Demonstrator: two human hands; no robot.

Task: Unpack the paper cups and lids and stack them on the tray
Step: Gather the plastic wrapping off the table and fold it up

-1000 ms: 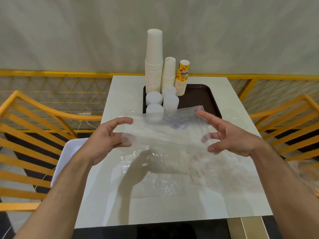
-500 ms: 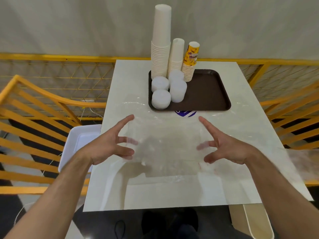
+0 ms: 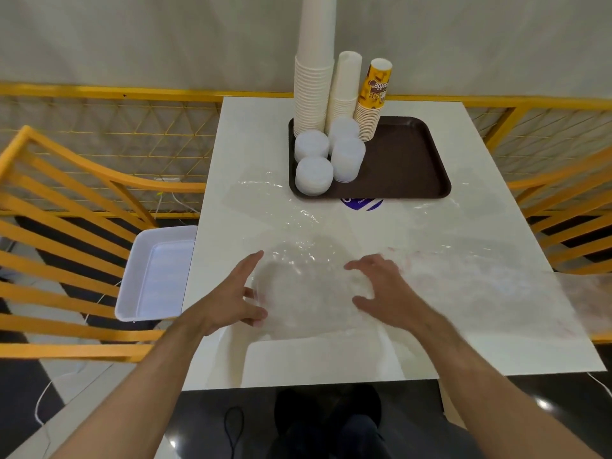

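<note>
A dark brown tray (image 3: pixel 407 160) lies at the far end of the white table (image 3: pixel 251 134). On its left part stand a tall stack of white paper cups (image 3: pixel 314 77), a shorter white stack (image 3: pixel 346 84) and a yellow printed stack (image 3: pixel 374 97). In front of them sit several short stacks of white lids (image 3: pixel 313 175). Near me, a clear empty plastic bag (image 3: pixel 311 283) is bunched between my hands, low over the table. My left hand (image 3: pixel 235 293) grips its left side, fingers showing through the film. My right hand (image 3: pixel 381 289) grips the right side, fingers curled over it.
More clear plastic film (image 3: pixel 480 270) lies spread over the table's right half. A white rectangular tub (image 3: pixel 159 273) sits on the seat at the left. Yellow wooden chairs (image 3: pixel 66 200) flank the table on both sides, with a yellow railing behind. A blue sticker (image 3: pixel 362 203) shows beside the tray.
My hands have lowered the bag from chest height toward the table and drawn closer together, bunching it. The view has tilted down.
</note>
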